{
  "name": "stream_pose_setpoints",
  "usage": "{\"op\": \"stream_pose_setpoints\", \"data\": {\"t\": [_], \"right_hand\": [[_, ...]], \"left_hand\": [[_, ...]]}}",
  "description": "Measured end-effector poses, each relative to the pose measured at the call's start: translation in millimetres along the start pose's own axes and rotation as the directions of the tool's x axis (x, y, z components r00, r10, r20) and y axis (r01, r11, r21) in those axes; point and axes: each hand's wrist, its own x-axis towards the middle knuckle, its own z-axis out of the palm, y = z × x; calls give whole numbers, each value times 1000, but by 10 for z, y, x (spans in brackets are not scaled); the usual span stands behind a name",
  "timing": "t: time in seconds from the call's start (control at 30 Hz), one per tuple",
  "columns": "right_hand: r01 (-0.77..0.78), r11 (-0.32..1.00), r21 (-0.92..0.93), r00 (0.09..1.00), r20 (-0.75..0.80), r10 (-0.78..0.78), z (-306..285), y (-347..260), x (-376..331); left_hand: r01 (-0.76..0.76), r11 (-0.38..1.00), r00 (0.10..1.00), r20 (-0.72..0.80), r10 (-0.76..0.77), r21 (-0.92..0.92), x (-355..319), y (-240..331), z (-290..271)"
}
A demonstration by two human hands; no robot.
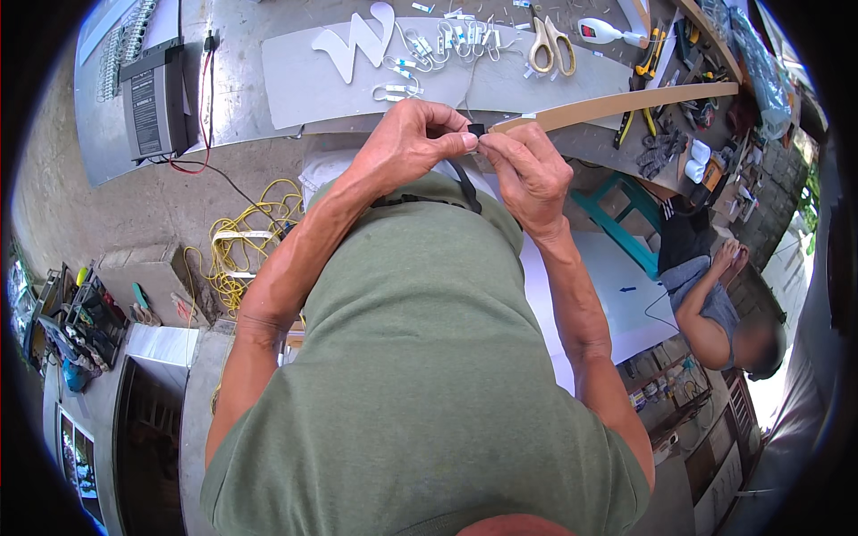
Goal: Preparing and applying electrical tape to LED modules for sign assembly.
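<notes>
On the table (241, 54), left to right: box (154, 103), letter (366, 43), scissors (542, 34), bottle (601, 32). A stool (612, 234) is on the table's near side, right of the right hand (536, 179).

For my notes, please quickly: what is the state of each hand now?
Left hand: closed, pinching a small black piece.
Right hand: closed, right beside that piece; whether it grips anything cannot be told.

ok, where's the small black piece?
Head view, upper middle: the small black piece is at the fingertips of the left hand, right hand close on its right, near the tan strip's left end.
</notes>
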Motion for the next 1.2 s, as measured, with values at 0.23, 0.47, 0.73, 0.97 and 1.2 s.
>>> {"op": "stream_pose_setpoints", "data": {"t": [0.23,0.47,0.73,0.97,1.2], "right_hand": [[-16,1000,10,1000,10,16,-31,48,11],[-30,999,12,999,33,29,-37,39,-5],[-133,990,44,984,128,127,-2,33,-17],[-87,996,-22,978,186,90,27,24,1],[-202,979,15,965,171,196,80,43,-62]], "left_hand": [[-42,993,999,-8,43,108,-44,29,54],[-224,915,962,-77,263,334,-20,-56,70],[-439,760,856,-34,516,479,-24,-32,71],[-471,697,834,16,551,541,-21,-37,51],[-496,599,832,148,534,628,54,-102,-26]]}}
